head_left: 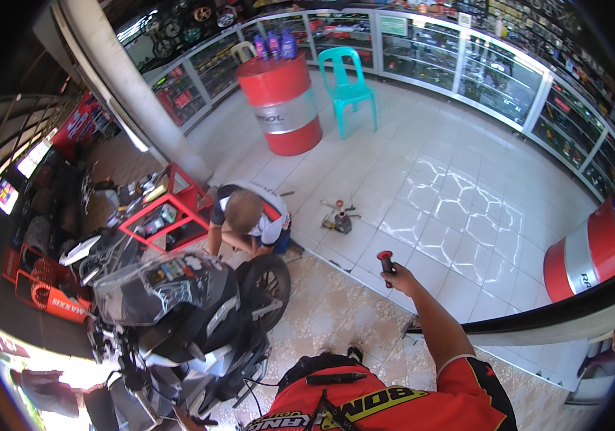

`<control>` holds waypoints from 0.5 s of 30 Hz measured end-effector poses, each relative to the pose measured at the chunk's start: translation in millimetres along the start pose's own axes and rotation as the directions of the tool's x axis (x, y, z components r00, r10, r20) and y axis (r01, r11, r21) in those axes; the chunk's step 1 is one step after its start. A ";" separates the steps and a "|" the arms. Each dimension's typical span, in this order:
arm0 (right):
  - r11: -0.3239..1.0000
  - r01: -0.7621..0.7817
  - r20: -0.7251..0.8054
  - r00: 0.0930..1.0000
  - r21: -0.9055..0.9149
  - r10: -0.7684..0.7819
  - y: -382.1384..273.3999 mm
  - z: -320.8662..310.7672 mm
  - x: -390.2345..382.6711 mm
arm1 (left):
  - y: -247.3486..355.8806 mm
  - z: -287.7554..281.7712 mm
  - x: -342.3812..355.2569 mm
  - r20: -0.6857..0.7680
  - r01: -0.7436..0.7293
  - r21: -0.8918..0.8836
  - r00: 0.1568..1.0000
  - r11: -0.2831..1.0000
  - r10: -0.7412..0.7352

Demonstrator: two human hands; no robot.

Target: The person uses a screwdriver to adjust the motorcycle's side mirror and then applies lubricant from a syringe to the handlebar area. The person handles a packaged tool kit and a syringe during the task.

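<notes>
My right hand (400, 279) is stretched out over the edge of the tiled floor. Its fingers are wrapped round a black handlebar grip (386, 266) with a red flange at its upper end. At the lower edge, my left hand (188, 419) is partly in view beside the motorcycle (185, 309); its fingers are too unclear to make out. The motorcycle, dark with a clear windscreen (135, 294), stands to my left. Beyond its wheel (270, 291), another person (253, 215) crouches with head bent and arms low near the motorcycle.
A red metal rack (171, 208) with tools stands behind the crouching person. Small metal parts (339, 218) lie on the white tiles. Farther off are a red and silver drum (278, 108) with purple bottles, a turquoise chair (345, 82) and glass display cases (422, 54). Another drum (588, 251) stands right.
</notes>
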State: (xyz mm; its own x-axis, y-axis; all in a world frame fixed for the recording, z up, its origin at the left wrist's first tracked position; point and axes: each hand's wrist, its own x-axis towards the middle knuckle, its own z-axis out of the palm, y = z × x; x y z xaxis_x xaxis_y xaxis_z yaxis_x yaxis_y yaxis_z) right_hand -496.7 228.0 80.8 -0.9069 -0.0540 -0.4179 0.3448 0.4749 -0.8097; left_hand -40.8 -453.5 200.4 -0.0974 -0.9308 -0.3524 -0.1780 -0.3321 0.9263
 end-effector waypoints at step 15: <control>0.868 -0.422 -0.247 0.840 0.260 0.483 149.7 -140.4 21.8 | -110.2 351.0 -79.3 0.438 0.098 0.549 0.812 0.830 -0.386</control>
State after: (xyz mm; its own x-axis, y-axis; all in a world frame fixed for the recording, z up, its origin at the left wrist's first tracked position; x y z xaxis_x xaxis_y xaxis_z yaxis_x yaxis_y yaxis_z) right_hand -498.8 421.2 8.4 -0.6552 0.4014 -0.6400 0.7455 0.2063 -0.6337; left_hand -357.2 -289.4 79.4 -0.4394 -0.5607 -0.7018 -0.6951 -0.2827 0.6610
